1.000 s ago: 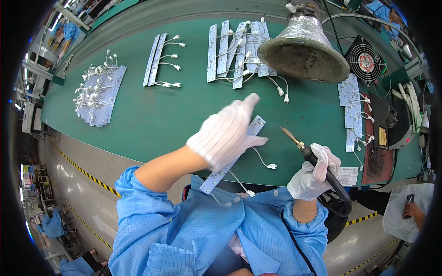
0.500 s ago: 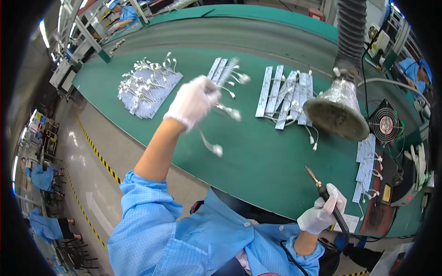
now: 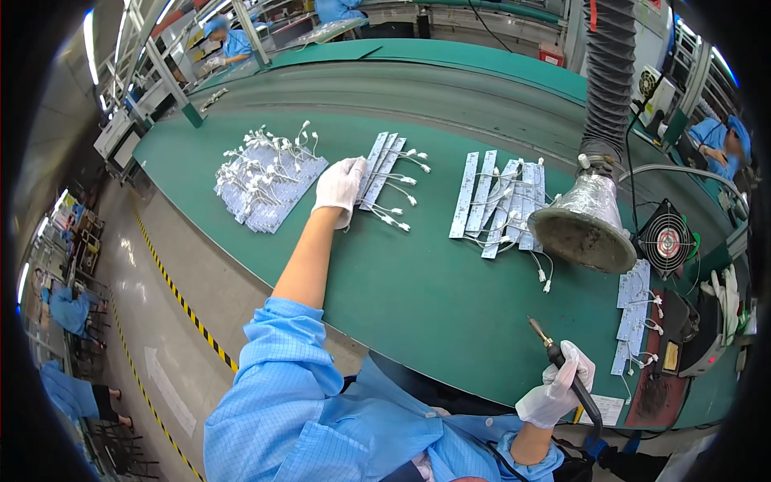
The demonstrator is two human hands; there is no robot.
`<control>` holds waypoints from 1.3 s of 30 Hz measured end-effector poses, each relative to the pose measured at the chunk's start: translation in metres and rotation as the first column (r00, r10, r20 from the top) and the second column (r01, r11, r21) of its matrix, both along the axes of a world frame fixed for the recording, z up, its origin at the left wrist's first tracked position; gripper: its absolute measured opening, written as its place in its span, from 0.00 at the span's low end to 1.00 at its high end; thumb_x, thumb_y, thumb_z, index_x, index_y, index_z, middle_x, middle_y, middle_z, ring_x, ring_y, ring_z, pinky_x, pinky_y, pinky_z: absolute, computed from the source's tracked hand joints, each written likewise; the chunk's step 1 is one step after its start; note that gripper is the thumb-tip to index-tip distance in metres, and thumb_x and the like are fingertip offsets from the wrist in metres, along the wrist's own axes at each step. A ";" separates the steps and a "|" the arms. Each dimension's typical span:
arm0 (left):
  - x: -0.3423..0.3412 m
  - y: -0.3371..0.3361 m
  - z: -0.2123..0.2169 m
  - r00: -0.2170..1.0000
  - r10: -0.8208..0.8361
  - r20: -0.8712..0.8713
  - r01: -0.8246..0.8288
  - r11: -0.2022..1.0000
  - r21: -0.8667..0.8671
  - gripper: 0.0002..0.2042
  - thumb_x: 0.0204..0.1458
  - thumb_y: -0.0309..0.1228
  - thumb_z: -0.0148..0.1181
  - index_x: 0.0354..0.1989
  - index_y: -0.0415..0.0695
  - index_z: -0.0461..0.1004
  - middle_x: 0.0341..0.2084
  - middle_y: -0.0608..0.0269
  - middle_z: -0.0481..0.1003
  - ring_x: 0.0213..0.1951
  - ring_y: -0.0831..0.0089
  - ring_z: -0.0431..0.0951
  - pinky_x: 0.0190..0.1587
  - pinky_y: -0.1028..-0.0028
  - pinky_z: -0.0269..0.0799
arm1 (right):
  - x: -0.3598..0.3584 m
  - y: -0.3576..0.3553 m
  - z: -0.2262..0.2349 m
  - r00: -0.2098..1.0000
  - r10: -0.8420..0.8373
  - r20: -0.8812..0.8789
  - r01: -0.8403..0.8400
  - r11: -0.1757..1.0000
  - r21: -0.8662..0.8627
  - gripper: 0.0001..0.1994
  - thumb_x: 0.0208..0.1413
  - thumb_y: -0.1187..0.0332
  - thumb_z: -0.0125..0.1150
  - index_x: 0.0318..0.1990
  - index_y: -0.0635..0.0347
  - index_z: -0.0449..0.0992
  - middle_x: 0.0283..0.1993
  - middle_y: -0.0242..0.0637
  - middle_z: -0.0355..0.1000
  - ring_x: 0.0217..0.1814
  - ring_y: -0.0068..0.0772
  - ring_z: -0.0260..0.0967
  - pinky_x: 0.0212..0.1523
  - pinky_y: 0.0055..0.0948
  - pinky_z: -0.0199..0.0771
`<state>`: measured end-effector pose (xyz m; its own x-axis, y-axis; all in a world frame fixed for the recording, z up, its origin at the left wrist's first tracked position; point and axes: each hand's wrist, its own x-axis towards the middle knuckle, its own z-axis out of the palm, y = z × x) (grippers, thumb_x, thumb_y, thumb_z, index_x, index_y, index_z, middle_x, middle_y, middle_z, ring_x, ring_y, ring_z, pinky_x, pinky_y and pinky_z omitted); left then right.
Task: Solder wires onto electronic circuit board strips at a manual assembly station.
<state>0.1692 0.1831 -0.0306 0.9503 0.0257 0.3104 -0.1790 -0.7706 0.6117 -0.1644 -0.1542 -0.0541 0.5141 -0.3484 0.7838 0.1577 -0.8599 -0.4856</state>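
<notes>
My left hand (image 3: 339, 191), in a white glove, is at the left edge of a small row of pale LED strip boards (image 3: 391, 165). Its fingers are closed on the nearest strip, and part of that strip is hidden under the glove. White wires with plugs stick out to the right of this row. In my gloved right hand (image 3: 560, 387) is a soldering iron (image 3: 567, 365), its tip up and to the left over the green bench mat (image 3: 401, 297). That hand is near the bench's front edge.
A fanned pile of wired strips (image 3: 273, 189) lies at left. Another group of strips (image 3: 502, 201) is right of centre, beside a foil-wrapped fume hood (image 3: 590, 213). At far right are a fan (image 3: 668, 241), stacked strips (image 3: 633, 313) and a soldering station (image 3: 697, 337). Co-workers sit farther off.
My left hand has come down against the left side of the small row, and the wires that dangled from it now lie on the mat. My right hand keeps holding the soldering iron.
</notes>
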 end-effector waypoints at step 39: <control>-0.070 -0.152 0.036 0.684 -0.673 -0.281 0.057 0.433 -0.899 0.17 0.46 0.24 0.61 0.44 0.31 0.69 0.39 0.54 0.75 0.41 0.69 0.75 0.45 0.74 0.70 | 0.000 0.012 0.031 0.988 0.082 0.128 -0.150 0.666 0.731 0.08 0.54 0.72 0.53 0.34 0.68 0.74 0.30 0.34 0.71 0.18 0.14 0.57 0.19 0.16 0.53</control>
<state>0.0989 0.0316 0.0058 0.8773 -0.4424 -0.1859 0.2781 0.1531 0.9483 -0.1645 -0.1419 -0.0227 0.5406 -0.7708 0.3372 0.2974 -0.1998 -0.9336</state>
